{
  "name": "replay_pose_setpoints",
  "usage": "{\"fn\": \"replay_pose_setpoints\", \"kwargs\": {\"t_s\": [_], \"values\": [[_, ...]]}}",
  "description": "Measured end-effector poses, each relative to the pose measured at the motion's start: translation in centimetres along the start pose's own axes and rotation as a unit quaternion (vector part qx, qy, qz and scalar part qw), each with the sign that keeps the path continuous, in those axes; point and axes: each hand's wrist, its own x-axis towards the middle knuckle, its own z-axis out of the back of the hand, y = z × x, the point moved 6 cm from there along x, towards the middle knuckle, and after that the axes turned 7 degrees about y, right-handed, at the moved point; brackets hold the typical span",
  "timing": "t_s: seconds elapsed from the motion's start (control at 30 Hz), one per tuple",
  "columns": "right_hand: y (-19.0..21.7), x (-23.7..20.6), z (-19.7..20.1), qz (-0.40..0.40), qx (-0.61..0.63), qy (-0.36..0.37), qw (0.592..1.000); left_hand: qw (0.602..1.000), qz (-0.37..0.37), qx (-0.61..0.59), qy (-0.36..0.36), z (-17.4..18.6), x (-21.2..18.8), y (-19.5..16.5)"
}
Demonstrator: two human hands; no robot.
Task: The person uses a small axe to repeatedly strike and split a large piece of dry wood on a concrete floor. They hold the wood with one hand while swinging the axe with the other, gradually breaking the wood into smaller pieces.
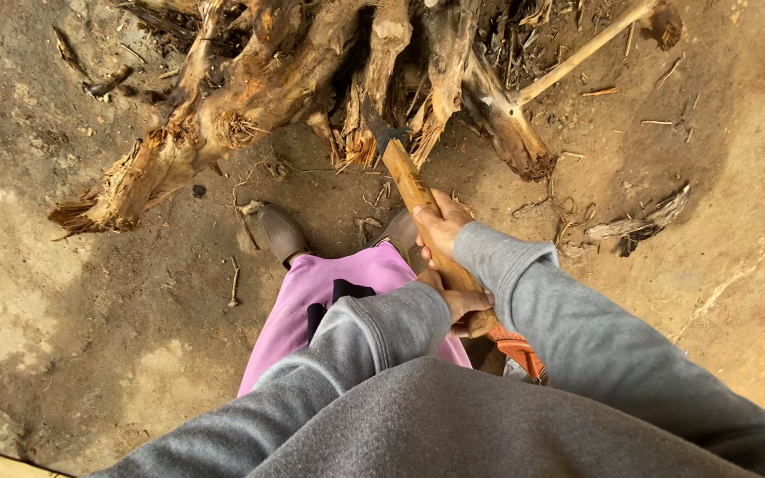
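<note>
I hold an axe by its wooden handle (412,186) with both hands. My right hand (440,227) grips the handle higher up, and my left hand (459,306) grips the butt end close to my body. The dark axe head (379,130) rests against the splintered ends of a pile of dry, twisted wood (250,97). Grey sleeves cover both of my arms. Below the handle I see my pink garment (312,292) and a brown shoe (282,232).
The ground is bare packed earth (90,310) with small twigs and wood chips. A thin pale stick (586,49) pokes out at the upper right of the pile. A loose piece of bark (639,226) lies to the right. Something orange (517,347) shows under my right arm.
</note>
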Motion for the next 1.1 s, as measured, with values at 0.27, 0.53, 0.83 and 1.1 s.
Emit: {"fn": "replay_pose_setpoints", "kwargs": {"t_s": [0.27,0.53,0.83,1.1], "values": [[0.0,0.2,-1.3,0.0,0.026,0.006,1.0,0.997,-0.006,0.068,-0.031,2.0,-2.2,-0.2],[-0.4,0.7,1.6,0.013,0.127,0.091,0.988,0.999,-0.03,0.029,-0.019,-2.0,-1.0,-1.4],[1.4,-0.2,-0.6,0.012,0.013,0.057,0.998,1.0,-0.024,0.001,0.009,-0.8,-1.1,-1.2],[2.5,1.7,-5.8,-0.021,-0.066,-0.053,0.996,0.984,0.009,0.154,-0.087,6.0,-3.3,-0.6]]}}
